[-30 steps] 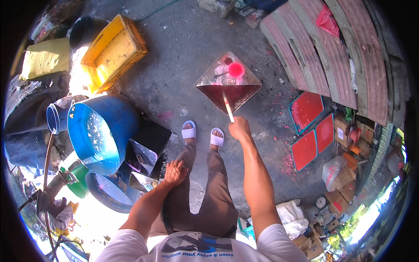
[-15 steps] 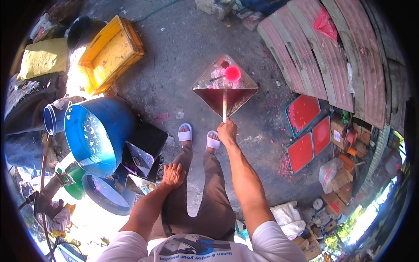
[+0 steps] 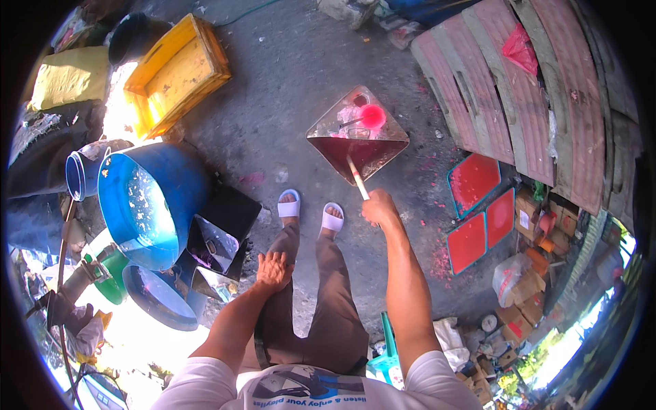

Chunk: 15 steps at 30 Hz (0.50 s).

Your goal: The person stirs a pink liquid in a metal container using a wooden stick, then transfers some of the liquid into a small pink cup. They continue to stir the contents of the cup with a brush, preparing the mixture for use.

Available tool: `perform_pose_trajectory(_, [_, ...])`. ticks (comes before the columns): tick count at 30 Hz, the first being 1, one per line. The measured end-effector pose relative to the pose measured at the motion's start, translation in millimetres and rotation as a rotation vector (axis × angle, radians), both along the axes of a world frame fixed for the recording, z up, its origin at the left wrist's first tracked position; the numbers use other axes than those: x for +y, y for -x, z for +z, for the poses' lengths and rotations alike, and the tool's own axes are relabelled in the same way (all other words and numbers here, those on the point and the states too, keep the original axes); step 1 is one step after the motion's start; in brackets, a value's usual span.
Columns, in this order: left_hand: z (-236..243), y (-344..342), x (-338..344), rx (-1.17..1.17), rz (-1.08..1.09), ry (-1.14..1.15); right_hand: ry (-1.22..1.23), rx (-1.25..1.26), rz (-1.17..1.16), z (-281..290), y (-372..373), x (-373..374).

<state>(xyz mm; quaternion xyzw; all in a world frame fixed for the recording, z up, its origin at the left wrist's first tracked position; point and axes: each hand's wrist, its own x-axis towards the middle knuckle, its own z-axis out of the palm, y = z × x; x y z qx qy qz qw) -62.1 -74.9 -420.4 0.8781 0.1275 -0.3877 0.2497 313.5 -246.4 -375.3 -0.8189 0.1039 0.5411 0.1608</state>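
Observation:
My right hand (image 3: 380, 208) is closed round a pale wooden stick (image 3: 359, 179). The stick's far end goes down into the open near half of a square metal tin (image 3: 393, 139), and what is on that end is hidden inside. The tin's inside looks dark red. On its far half, smeared with pink, lies a bright pink round ladle (image 3: 372, 116) with a thin dark handle. My left hand (image 3: 275, 270) rests on my left thigh, fingers spread and holding nothing.
Three red, blue-edged trays (image 3: 467, 243) with pink bits lie at the right, below slatted boards (image 3: 471, 89). At left stand a large blue drum (image 3: 179, 198), a yellow crate (image 3: 213, 68) and black containers (image 3: 232, 205). A teal plastic chair (image 3: 388, 342) is behind my right arm.
My right hand has moved right and slightly toward me, and the stick now slants where it stood straight. My left hand stays on my thigh.

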Motion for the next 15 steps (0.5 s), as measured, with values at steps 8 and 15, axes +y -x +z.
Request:
perform_pose_trajectory(8, [6,-8,-3,0.077,-0.046,-0.025,-0.033,-0.351,-0.039,-77,47,11])
perform_pose_trajectory(15, [-1,-4,-7,0.050,-0.026,-0.039,-0.016,-0.529,-0.068,-53,53,19])
